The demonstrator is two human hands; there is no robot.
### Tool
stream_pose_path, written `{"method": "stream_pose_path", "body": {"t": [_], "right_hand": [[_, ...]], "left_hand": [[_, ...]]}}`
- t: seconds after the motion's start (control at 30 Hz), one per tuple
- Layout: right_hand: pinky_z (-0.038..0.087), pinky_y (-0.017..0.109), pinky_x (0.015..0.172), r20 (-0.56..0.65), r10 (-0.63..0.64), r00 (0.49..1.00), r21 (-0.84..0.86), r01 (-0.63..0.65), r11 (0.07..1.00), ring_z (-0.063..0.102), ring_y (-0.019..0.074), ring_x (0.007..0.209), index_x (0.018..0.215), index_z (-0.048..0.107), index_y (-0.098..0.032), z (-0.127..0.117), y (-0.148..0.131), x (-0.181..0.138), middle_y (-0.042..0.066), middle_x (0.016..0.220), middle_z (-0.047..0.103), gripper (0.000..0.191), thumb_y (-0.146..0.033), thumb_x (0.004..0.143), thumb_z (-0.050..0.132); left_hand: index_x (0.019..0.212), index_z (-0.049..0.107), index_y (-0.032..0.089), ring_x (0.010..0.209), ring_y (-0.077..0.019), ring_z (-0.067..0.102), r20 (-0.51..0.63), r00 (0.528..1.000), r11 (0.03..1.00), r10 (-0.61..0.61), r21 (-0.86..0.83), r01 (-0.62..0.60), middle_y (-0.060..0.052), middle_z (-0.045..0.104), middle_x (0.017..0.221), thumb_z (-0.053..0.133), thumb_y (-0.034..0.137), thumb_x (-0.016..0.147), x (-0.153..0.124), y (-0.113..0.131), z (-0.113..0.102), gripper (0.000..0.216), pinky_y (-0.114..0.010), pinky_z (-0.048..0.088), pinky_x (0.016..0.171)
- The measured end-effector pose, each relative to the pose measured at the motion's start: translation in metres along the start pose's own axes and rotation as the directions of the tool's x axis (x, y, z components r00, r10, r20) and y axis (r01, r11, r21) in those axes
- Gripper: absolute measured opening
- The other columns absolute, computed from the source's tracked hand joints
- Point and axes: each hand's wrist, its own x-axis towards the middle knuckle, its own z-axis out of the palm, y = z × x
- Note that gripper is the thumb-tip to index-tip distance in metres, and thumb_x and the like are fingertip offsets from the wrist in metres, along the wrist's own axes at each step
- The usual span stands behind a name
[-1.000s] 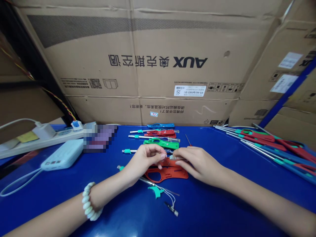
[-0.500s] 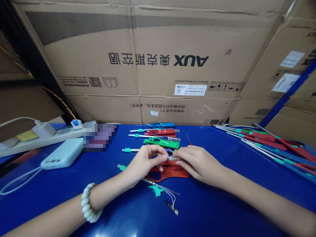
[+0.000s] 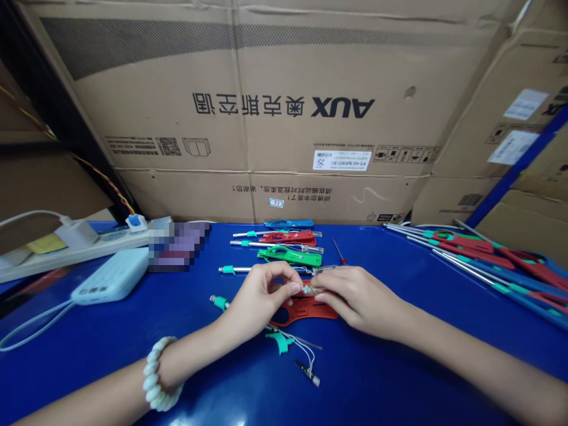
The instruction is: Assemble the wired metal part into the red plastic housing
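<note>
pinched part (image 3: 309, 289) perhaps a connector, unclear

Small pale connector (image 3: 307, 290), level, pinched over red plastic handle (image 3: 306, 309) on blue table

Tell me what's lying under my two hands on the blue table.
A red plastic handle lies flat under the left hand and right hand. Its upper edge is covered by the fingers.

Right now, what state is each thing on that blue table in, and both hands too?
Left hand: grip pinched on the small clear part.
Right hand: pinching the same part.
Red handle: flat under the hands.
Green handle: lying flat, untouched.
Power bank: cable attached.
Power strip: charger plugged in.
</note>
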Motion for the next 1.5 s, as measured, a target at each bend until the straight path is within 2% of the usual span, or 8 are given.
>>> {"method": "stream_pose_path", "body": {"t": [0.7, 0.93, 1.0, 1.1, 1.2, 1.37, 1.43, 1.5], "right_hand": [[0.036, 0.023, 0.061, 0.046, 0.078, 0.996, 0.213, -0.087, 0.973, 0.053, 0.0124, 0.063, 0.084, 0.063, -0.016, -0.001, 0.002, 0.004, 0.001, 0.073, 0.065, 0.016, -0.02, 0.092, 0.05], [0.035, 0.023, 0.06, 0.004, 0.053, 0.999, 0.17, -0.053, 0.984, 0.053, 0.0124, 0.062, 0.088, 0.062, -0.016, -0.007, 0.009, 0.005, 0.001, 0.074, 0.064, 0.016, -0.021, 0.093, 0.047], [0.036, 0.023, 0.06, -0.055, 0.08, 0.995, 0.17, -0.07, 0.983, 0.052, 0.0127, 0.062, 0.091, 0.061, -0.016, -0.011, 0.012, 0.005, 0.002, 0.075, 0.064, 0.015, -0.023, 0.092, 0.047], [0.037, 0.024, 0.059, -0.134, 0.139, 0.981, 0.206, -0.11, 0.972, 0.053, 0.0135, 0.063, 0.089, 0.06, -0.016, -0.017, 0.015, 0.004, 0.003, 0.076, 0.064, 0.017, -0.026, 0.092, 0.048], [0.038, 0.024, 0.061, -0.152, 0.175, 0.973, 0.228, -0.138, 0.964, 0.055, 0.0145, 0.067, 0.087, 0.06, -0.016, -0.02, 0.015, 0.004, 0.004, 0.08, 0.066, 0.017, -0.027, 0.091, 0.048], [0.039, 0.025, 0.061, -0.126, 0.166, 0.978, 0.23, -0.134, 0.964, 0.054, 0.0137, 0.065, 0.09, 0.06, -0.016, -0.019, 0.012, 0.003, 0.003, 0.078, 0.065, 0.017, -0.026, 0.092, 0.047], [0.037, 0.024, 0.059, -0.121, 0.156, 0.98, 0.226, -0.126, 0.966, 0.051, 0.0127, 0.062, 0.089, 0.059, -0.016, -0.018, 0.011, 0.003, 0.001, 0.074, 0.062, 0.015, -0.026, 0.092, 0.047], [0.037, 0.024, 0.06, -0.121, 0.146, 0.982, 0.234, -0.114, 0.965, 0.05, 0.0122, 0.062, 0.088, 0.058, -0.016, -0.018, 0.011, 0.004, 0.001, 0.074, 0.061, 0.013, -0.024, 0.091, 0.048]], "left_hand": [[0.072, 0.061, 0.014, 0.072, -0.0151, 0.057, -0.037, 0.994, 0.983, 0.101, 0.158, -0.094, -0.003, 0.061, 0.075, 0.057, 0.022, 0.083, -0.003, -0.002, 0.003, 0.013, -0.025, 0.044, 0.065], [0.088, 0.063, 0.014, 0.06, -0.0123, 0.053, 0.035, 0.999, 1.0, -0.023, 0.007, 0.023, 0.0, 0.059, 0.072, 0.06, 0.03, 0.082, 0.005, -0.006, -0.004, 0.017, -0.024, 0.045, 0.056], [0.091, 0.063, 0.014, 0.061, -0.0131, 0.054, 0.053, 0.997, 0.997, -0.047, 0.061, 0.044, -0.001, 0.06, 0.074, 0.06, 0.029, 0.083, 0.004, -0.007, -0.002, 0.017, -0.024, 0.045, 0.056], [0.08, 0.066, 0.015, 0.072, -0.0157, 0.057, 0.215, 0.977, 0.939, 0.012, 0.334, -0.085, -0.003, 0.064, 0.079, 0.062, 0.021, 0.084, -0.004, -0.004, 0.005, 0.008, -0.027, 0.044, 0.068], [0.081, 0.066, 0.016, 0.082, -0.0186, 0.056, 0.42, 0.902, 0.761, 0.097, 0.553, -0.339, -0.003, 0.065, 0.083, 0.065, 0.017, 0.084, -0.015, -0.003, 0.015, 0.003, -0.031, 0.04, 0.079], [0.081, 0.063, 0.015, 0.077, -0.0191, 0.052, 0.53, 0.829, 0.475, 0.177, 0.692, -0.544, -0.005, 0.062, 0.082, 0.051, 0.014, 0.092, -0.024, -0.006, 0.024, 0.017, -0.032, 0.036, 0.075], [0.08, 0.061, 0.016, 0.078, -0.0193, 0.051, 0.52, 0.834, 0.5, 0.183, 0.681, -0.535, -0.005, 0.062, 0.081, 0.047, 0.012, 0.092, -0.023, -0.006, 0.023, 0.019, -0.031, 0.036, 0.074], [0.08, 0.059, 0.016, 0.08, -0.0189, 0.052, 0.461, 0.874, 0.622, 0.156, 0.641, -0.449, -0.004, 0.061, 0.082, 0.047, 0.011, 0.092, -0.02, -0.005, 0.021, 0.017, -0.031, 0.037, 0.075]]}}
